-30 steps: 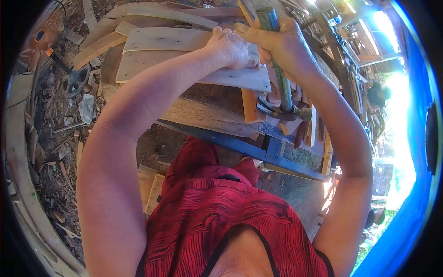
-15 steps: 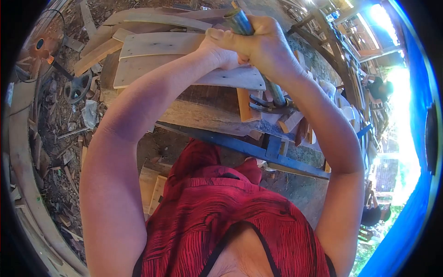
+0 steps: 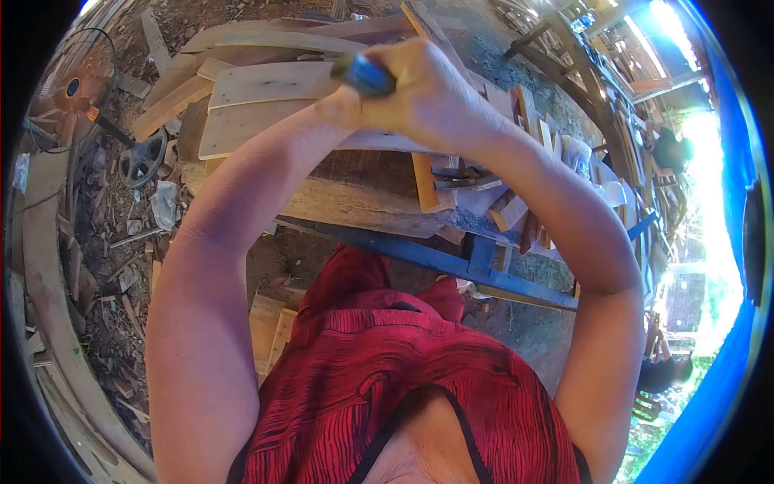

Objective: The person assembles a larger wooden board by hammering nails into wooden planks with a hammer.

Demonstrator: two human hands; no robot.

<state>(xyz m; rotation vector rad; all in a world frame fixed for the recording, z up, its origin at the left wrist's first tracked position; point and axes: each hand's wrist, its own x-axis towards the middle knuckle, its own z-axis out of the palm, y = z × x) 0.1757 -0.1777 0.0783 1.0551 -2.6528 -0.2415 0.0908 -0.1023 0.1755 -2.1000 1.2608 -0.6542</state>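
Observation:
My right hand [image 3: 431, 97] is closed round the handle of a claw hammer [image 3: 367, 74]. The handle's butt end points up and left and is blurred. Below my wrist the hammer's metal claw [image 3: 463, 179] shows at the boards' right end, beside an upright wood piece [image 3: 425, 181]. Close against the right hand, my left hand [image 3: 334, 111] also appears closed on the handle; its fingers are mostly hidden. Under both hands lie pale planks [image 3: 270, 83] with dark nail holes.
A thick timber [image 3: 347, 202] with a rough edge rests above a blue metal frame [image 3: 427, 256]. Wood offcuts [image 3: 508, 211] stand to the right. A fan [image 3: 74, 87] is at the left, amid scraps. Another person [image 3: 669, 152] is at the far right.
Both hands have swung left together, tipping the hammer's handle from nearly upright toward the left. The claw stays near the same spot by the boards' end.

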